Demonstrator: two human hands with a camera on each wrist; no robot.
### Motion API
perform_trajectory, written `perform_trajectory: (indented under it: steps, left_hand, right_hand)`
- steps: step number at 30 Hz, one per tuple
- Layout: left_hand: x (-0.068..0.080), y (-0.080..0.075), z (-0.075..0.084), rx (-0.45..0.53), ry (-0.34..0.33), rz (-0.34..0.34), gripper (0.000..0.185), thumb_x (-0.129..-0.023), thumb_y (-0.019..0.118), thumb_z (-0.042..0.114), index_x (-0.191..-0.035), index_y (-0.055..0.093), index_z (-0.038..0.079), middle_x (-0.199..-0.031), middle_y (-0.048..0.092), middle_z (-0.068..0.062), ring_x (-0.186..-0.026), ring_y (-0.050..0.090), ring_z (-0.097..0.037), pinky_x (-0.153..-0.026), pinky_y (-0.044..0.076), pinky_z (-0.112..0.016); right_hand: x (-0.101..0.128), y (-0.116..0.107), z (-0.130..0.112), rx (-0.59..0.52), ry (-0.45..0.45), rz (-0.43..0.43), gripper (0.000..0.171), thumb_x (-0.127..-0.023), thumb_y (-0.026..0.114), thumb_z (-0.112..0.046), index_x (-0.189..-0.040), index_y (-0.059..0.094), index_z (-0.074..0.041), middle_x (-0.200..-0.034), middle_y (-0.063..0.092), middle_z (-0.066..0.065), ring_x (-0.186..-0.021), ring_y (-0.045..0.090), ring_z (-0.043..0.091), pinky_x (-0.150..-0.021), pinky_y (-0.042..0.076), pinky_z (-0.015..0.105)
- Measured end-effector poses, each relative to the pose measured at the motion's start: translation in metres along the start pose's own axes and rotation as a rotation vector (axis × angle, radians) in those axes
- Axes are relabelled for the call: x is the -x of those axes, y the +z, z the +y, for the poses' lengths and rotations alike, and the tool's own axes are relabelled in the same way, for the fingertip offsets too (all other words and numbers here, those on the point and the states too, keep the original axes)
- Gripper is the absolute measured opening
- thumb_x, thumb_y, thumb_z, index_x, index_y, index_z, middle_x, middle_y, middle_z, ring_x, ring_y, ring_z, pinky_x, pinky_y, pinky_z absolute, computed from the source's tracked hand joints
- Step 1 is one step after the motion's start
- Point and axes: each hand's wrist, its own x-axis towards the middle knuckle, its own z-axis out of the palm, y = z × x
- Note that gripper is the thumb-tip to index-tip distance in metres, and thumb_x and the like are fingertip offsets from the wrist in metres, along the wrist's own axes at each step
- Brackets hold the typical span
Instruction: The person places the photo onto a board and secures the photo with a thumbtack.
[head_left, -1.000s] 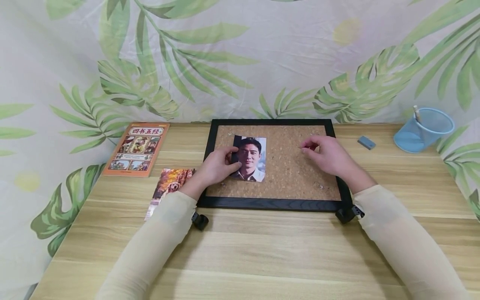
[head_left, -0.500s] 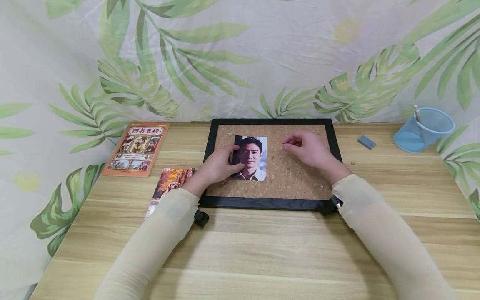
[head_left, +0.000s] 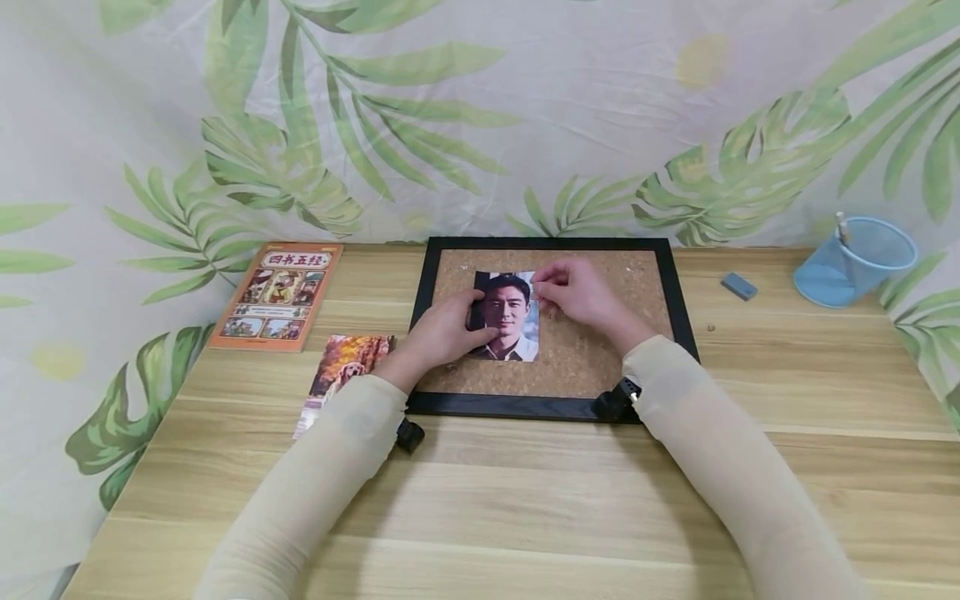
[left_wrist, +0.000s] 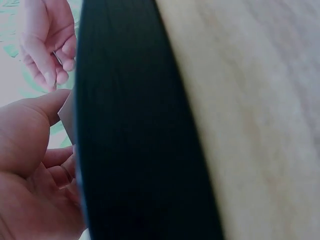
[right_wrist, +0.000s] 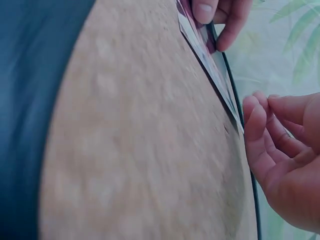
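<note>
A portrait photo lies against the cork board in its black frame. My left hand holds the photo along its left edge, thumb across the front. At the photo's upper right edge is my right hand, thumb and forefinger pinched together on a tiny pin, mostly hidden by the fingertips. In the right wrist view the pinching fingertips of the right hand are close to the photo's edge. The left wrist view shows part of the left hand beside the dark frame.
Small clear pins stick in the cork. A dog photo lies left, partly under the left forearm, with an orange book behind it. On the right are a blue eraser and a blue mesh pen cup.
My right hand has moved left across the board, from its right side to the photo's upper right edge. My left hand stays on the photo, shifted very slightly.
</note>
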Motion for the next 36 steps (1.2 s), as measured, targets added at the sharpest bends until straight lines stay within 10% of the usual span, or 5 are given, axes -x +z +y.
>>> perform_trajectory:
  steps: [11, 23, 31, 36]
  left_hand:
    - [0.01, -0.01, 0.018, -0.017, 0.027, -0.002, 0.076, -0.101, 0.074, 0.045, -0.158, 0.049, 0.0, -0.151, 0.063, -0.023, -0.138, 0.062, -0.037, -0.115, 0.05, -0.052]
    - [-0.011, 0.011, -0.005, -0.021, 0.035, 0.016, 0.079, -0.099, 0.074, 0.05, -0.158, 0.05, 0.003, -0.154, 0.061, -0.02, -0.142, 0.059, -0.035, -0.119, 0.047, -0.052]
    - [0.014, -0.015, 0.024, -0.01, 0.012, -0.022, 0.075, -0.101, 0.075, 0.04, -0.158, 0.049, 0.0, -0.152, 0.062, -0.023, -0.139, 0.062, -0.038, -0.116, 0.049, -0.052]
    - [0.001, -0.002, 0.004, -0.025, 0.021, 0.001, 0.077, -0.1, 0.075, 0.044, -0.159, 0.049, 0.002, -0.152, 0.063, -0.02, -0.137, 0.063, -0.035, -0.114, 0.051, -0.051]
  right_hand:
    - [-0.014, 0.012, -0.004, -0.033, 0.059, 0.012, 0.022, -0.11, 0.062, -0.01, -0.127, 0.069, 0.002, -0.107, 0.077, 0.019, -0.069, 0.07, 0.016, -0.056, 0.056, 0.028]
    - [-0.037, 0.021, -0.017, -0.103, 0.099, 0.011, 0.02, -0.109, 0.06, -0.002, -0.124, 0.069, 0.008, -0.095, 0.078, 0.018, -0.064, 0.07, 0.015, -0.058, 0.058, 0.025]
    - [-0.043, 0.031, -0.018, -0.091, 0.108, 0.031, 0.02, -0.107, 0.06, 0.001, -0.122, 0.069, 0.011, -0.085, 0.075, 0.013, -0.057, 0.065, 0.013, -0.053, 0.054, 0.024]
    - [-0.049, 0.036, -0.021, -0.051, 0.11, 0.056, 0.018, -0.106, 0.063, 0.001, -0.119, 0.072, 0.009, -0.079, 0.073, 0.008, -0.053, 0.063, 0.011, -0.051, 0.052, 0.022]
